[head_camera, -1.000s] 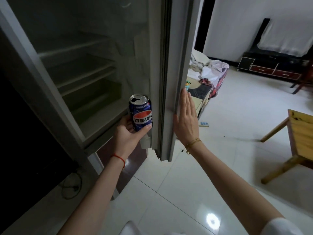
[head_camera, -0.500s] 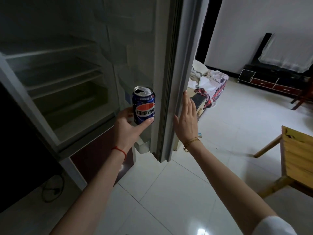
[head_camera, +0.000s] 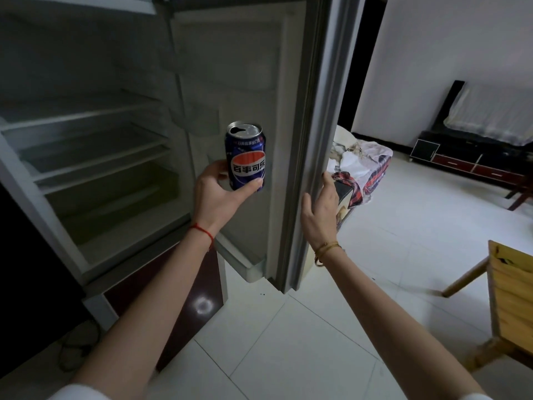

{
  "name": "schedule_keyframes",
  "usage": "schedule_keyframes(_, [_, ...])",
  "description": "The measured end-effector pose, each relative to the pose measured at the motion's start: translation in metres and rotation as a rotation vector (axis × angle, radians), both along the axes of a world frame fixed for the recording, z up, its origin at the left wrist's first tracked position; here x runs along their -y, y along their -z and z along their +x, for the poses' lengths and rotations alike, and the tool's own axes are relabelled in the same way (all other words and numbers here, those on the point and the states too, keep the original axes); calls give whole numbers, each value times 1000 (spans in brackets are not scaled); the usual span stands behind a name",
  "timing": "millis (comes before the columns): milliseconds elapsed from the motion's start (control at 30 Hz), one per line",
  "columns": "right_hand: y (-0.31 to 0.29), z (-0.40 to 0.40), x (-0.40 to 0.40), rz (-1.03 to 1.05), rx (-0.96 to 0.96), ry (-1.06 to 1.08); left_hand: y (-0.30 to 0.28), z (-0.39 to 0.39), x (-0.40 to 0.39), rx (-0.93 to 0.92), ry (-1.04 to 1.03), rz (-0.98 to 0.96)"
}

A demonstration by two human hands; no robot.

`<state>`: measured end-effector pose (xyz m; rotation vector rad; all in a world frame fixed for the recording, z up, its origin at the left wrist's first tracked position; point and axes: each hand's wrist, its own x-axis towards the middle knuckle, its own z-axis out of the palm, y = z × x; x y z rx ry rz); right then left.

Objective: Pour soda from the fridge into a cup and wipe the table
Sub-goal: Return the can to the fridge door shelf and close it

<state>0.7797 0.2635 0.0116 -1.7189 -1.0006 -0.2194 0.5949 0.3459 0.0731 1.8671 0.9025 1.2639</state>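
Note:
My left hand (head_camera: 216, 197) grips a blue soda can (head_camera: 245, 155) upright in front of the open fridge (head_camera: 86, 145); the can's top has an open mouth. The fridge shelves look bare. My right hand (head_camera: 321, 209) rests on the outer edge of the open fridge door (head_camera: 313, 111), fingers straight with the thumb on the near side. No cup is in view.
A wooden table (head_camera: 510, 290) juts in at the right edge. A low seat piled with clothes (head_camera: 360, 163) stands behind the door. A dark TV cabinet (head_camera: 467, 160) lines the far wall. White tiled floor (head_camera: 317, 342) lies below, with a cable at lower left.
The view has lifted, showing more of the fridge and door. My left hand keeps the can in front of the door's inner side. My right hand stays on the door edge.

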Motion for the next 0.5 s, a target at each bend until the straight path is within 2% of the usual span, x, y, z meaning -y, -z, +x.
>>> schedule_keyframes(200, [-15,12,-6,9,-150,-2,-15,20,-34,-67,-11,16])
schedule_keyframes(500, [-25,36,-17,30,-265,-13,-29,50,-76,-141,17,-2])
